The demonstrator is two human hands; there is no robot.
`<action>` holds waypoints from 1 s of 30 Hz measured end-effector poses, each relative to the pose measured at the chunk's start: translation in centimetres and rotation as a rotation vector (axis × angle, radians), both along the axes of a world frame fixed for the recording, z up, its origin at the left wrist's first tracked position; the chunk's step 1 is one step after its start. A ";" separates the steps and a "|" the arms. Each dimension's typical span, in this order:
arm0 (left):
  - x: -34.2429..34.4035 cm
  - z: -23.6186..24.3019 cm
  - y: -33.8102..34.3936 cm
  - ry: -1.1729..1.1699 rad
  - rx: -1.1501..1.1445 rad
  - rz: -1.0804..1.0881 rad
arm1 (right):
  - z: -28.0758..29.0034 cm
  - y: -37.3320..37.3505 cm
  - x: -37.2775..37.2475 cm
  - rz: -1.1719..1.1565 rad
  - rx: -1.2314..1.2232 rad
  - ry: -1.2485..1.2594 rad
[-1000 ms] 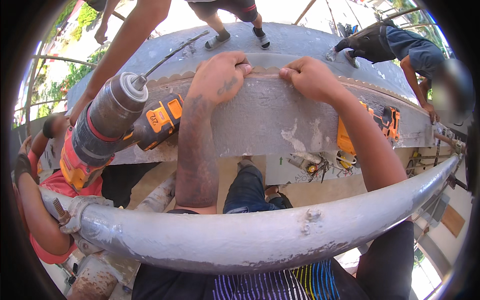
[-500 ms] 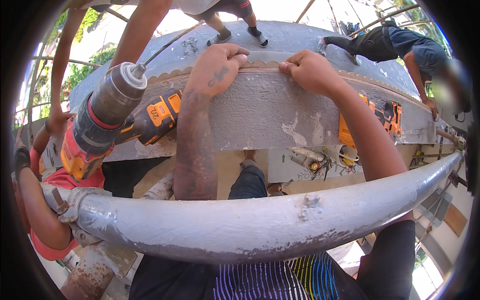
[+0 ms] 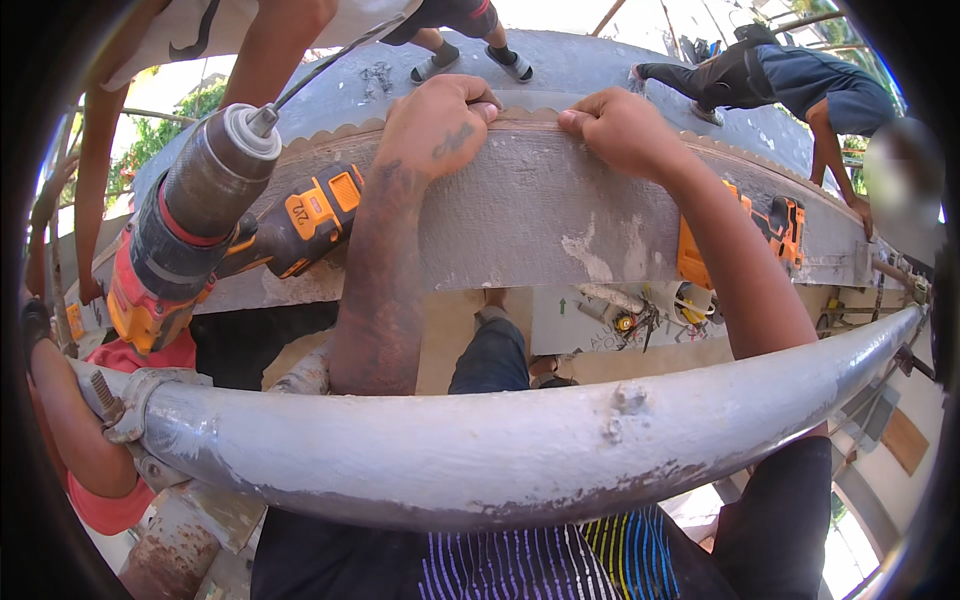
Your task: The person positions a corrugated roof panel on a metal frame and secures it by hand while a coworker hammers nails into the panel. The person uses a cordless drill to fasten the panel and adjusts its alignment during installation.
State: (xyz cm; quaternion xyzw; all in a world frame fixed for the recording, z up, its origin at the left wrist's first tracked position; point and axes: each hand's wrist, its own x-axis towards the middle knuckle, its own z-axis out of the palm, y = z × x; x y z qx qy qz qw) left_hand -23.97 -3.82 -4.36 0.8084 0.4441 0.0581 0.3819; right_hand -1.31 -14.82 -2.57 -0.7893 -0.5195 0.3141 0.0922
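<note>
Both my hands grip a thin scalloped strip (image 3: pixel 532 112) along the upper edge of a rough grey beam (image 3: pixel 545 200). My left hand (image 3: pixel 435 130) pinches it left of centre, and my right hand (image 3: pixel 625 135) pinches it a short way to the right, thumb on top. Beside my left forearm is a red-and-black drill (image 3: pixel 190 210) with a long bit pointing up, and an orange-and-black battery tool (image 3: pixel 310 215) lies behind it. Another orange-and-black tool (image 3: pixel 780 230) is partly hidden behind my right forearm.
A grey pipe (image 3: pixel 480 440) with a clamp crosses in front of my body. Co-workers surround the beam: one at right (image 3: pixel 820 90), others at top and left (image 3: pixel 110 480). Tools lie on a board (image 3: pixel 560 325) below. A grey ledge (image 3: pixel 570 70) runs behind the beam.
The beam, my hands and the pipe appear slightly higher in the picture. A co-worker's arms at the upper left have shifted and reach lower. My grip on the strip is unchanged.
</note>
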 end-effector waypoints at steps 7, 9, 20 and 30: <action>0.2 1.2 -0.4 0.099 0.013 0.013 | 0.4 0.3 -0.2 0.022 0.019 -0.012; 0.2 1.1 0.1 0.117 0.012 0.000 | 0.2 0.6 -0.1 0.033 0.007 -0.024; 0.9 0.4 1.5 0.167 -0.012 -0.076 | -0.8 0.6 0.5 0.051 0.017 -0.021; 0.1 1.1 -1.3 0.148 0.212 -0.121 | 0.2 0.9 0.3 0.073 -0.029 -0.016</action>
